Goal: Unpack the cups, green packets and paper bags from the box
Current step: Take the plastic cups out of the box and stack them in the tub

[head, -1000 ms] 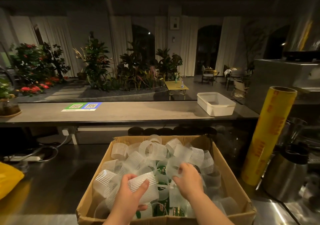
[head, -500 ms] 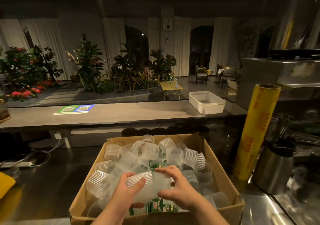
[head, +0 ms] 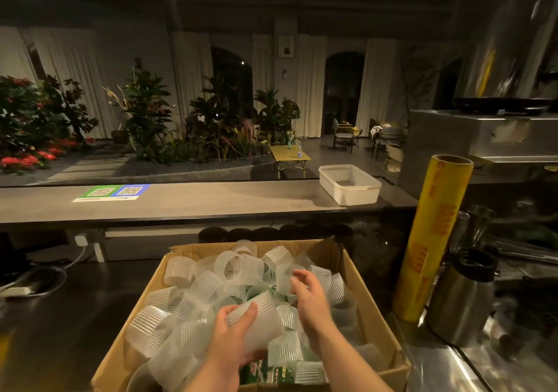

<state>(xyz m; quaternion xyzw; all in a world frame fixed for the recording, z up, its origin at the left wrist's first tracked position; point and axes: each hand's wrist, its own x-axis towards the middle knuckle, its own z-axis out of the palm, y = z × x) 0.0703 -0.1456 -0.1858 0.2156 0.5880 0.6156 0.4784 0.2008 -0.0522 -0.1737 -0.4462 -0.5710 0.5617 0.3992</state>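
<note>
An open cardboard box (head: 367, 295) stands on the dark counter in front of me, filled with several translucent ribbed plastic cups (head: 181, 271). Green packets (head: 265, 373) show between the cups at the box's near side. My left hand (head: 234, 339) grips one ribbed cup (head: 265, 319) just above the pile, thumb across its ribbed band. My right hand (head: 311, 301) hovers over the cups to the right of it, motion-blurred, fingers loosely spread and holding nothing. No paper bags are in view.
A tall yellow roll of cling film (head: 431, 240) stands right of the box, beside a steel jug (head: 462, 301). A white plastic tub (head: 350, 185) sits on the raised bar ledge (head: 181, 204). Cables and a socket (head: 81, 239) lie at left.
My right hand has let go of the cup held in both hands and moved right and forward over the pile. My left hand still grips that cup. The camera has shifted slightly.
</note>
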